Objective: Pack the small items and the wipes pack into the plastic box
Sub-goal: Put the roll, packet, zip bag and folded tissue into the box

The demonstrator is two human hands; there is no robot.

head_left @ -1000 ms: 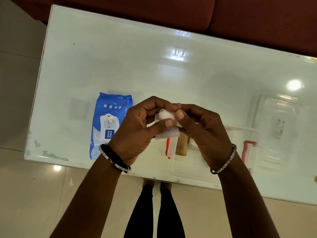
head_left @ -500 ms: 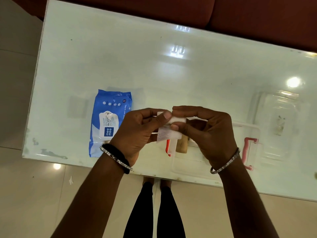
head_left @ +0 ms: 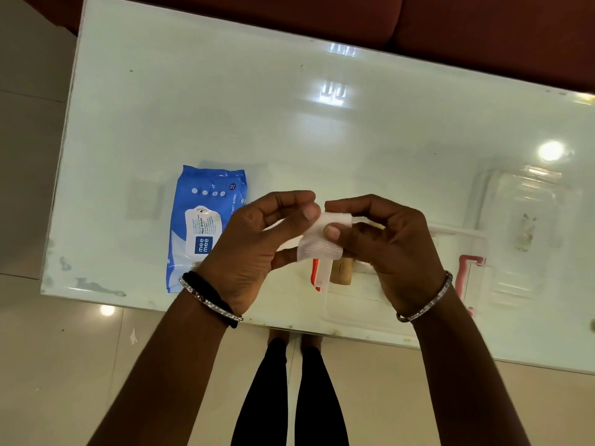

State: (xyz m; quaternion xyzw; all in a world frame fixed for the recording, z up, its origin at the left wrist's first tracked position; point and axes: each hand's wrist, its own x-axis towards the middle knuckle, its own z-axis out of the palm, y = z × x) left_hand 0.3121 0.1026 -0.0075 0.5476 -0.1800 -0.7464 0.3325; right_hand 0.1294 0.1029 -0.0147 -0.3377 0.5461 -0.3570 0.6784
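Observation:
A white gauze bandage roll (head_left: 322,239) is held above the table between my left hand (head_left: 254,249) and my right hand (head_left: 392,246), with a loose end hanging down. Both thumbs press on it. A blue wet wipes pack (head_left: 203,226) lies flat on the table to the left of my left hand. The clear plastic box (head_left: 450,278) with a pink latch sits under my right hand near the table's front edge. Inside it I see a red and white item (head_left: 317,275) and a tan block (head_left: 343,272), partly hidden by my hands.
The box's clear lid (head_left: 521,233) lies on the table at the right. The white glass table (head_left: 289,123) has its front edge just beyond my wrists. A dark red sofa (head_left: 450,33) runs along the far side. My legs stand below.
Both hands shifted slightly while turning the bandage roll; more of its loose end is wrapped and my left thumb now presses on the roll's top.

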